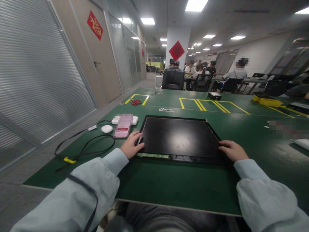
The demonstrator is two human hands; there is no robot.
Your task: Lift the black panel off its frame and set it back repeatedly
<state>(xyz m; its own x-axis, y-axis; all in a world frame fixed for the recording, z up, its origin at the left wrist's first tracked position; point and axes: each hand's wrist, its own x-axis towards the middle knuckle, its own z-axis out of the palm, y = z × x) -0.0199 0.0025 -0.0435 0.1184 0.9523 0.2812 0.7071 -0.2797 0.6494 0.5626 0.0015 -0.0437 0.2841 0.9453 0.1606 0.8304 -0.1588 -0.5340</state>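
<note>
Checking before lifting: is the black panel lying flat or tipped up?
Flat: black panel lies face-up on the green table, hands at both sides.

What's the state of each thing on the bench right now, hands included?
Panel: flat on the table, dark, gripped at both near corners.
Left hand: gripping the panel's left edge.
Right hand: gripping the panel's right edge.
Phone: lying flat, screen lit.
Cable: loose, looped on the table.
Scissors: lying flat; cannot tell whether the blades are open.
Door: shut.
</note>
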